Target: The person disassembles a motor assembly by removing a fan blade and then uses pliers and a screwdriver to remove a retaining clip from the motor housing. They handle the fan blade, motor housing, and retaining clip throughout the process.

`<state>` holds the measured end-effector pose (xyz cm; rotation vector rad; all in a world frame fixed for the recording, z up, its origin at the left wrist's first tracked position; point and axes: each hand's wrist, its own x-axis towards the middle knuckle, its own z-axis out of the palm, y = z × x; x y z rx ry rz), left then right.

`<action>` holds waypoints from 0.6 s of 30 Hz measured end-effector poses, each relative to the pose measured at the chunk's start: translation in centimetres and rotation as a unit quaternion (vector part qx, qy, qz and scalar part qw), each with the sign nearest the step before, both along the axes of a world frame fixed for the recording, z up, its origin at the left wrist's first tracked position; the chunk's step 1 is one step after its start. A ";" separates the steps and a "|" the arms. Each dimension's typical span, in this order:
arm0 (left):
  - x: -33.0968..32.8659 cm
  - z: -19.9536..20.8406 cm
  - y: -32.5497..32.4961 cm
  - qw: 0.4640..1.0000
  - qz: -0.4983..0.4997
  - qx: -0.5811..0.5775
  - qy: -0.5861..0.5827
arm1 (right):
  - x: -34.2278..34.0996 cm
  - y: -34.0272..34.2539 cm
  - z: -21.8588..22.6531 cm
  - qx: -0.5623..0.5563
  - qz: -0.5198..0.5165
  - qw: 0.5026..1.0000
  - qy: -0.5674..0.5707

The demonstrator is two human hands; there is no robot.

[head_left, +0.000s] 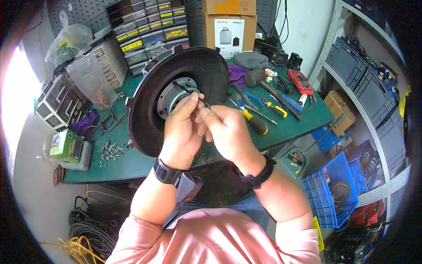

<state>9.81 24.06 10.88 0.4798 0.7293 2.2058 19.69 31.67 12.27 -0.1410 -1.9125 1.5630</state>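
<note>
Hands: my left hand (182, 121) and right hand (225, 127) pinch a thin dark piece (183, 88) | Place: before the hub (169, 97) of the black housing (143, 121), on the desk (320, 113) | Progress: seemingly midway; hub exposed, screws (112, 152) lying loose, remainder unclear

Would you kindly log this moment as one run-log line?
left hand: pinching thin dark piece; right hand: fingertips beside left's, grip unclear; beyond: black bowl-shaped housing; right: yellow-black screwdriver on green table
</note>
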 end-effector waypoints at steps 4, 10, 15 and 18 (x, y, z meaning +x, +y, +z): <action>0.9 0.6 0.4 0.998 0.059 -0.020 -0.007 | 0.2 0.8 0.2 0.167 -0.063 0.983 -0.037; 0.5 0.0 0.0 0.999 0.032 0.002 0.015 | 0.4 1.5 0.9 0.222 -0.046 0.972 -0.065; 0.9 0.2 -0.1 0.998 0.059 0.001 0.018 | 0.6 0.4 0.9 0.329 -0.118 0.935 -0.056; 1.2 0.1 -0.7 0.999 0.047 -0.016 0.019 | 0.6 0.1 0.8 0.341 -0.143 0.928 -0.035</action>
